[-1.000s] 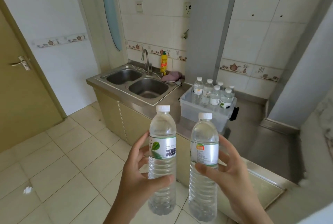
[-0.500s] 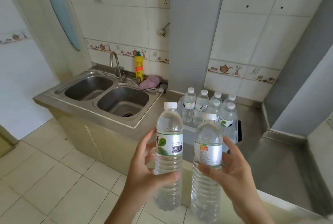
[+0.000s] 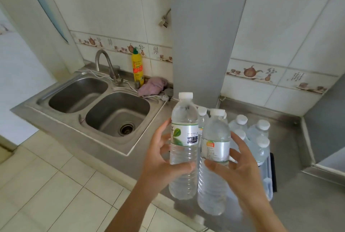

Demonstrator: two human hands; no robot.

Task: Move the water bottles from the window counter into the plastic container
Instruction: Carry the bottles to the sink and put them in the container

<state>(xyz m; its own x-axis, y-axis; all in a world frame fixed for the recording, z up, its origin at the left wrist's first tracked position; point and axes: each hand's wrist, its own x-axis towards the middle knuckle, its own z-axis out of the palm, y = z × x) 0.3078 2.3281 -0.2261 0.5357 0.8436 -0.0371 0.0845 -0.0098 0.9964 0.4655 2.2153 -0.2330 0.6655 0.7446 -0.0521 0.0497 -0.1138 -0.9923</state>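
Left hand grips green-label bottle, right hand grips orange-label bottle; both upright, caps up, side by side above the surface's front edge. Behind them, plastic container holds standing bottles. Sink at left, grey column behind.

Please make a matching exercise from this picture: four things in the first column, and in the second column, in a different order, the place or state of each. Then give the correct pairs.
Things:
1. bottle with green leaf label
2. bottle with orange label mark
3. yellow bottle
4. pink cloth

Places or states:
A. stands upright at the wall, behind the sink
B. held in the right hand
C. lies crumpled on the counter beside the grey pillar
D. held in the left hand

Pairs: 1-D, 2-B, 3-A, 4-C
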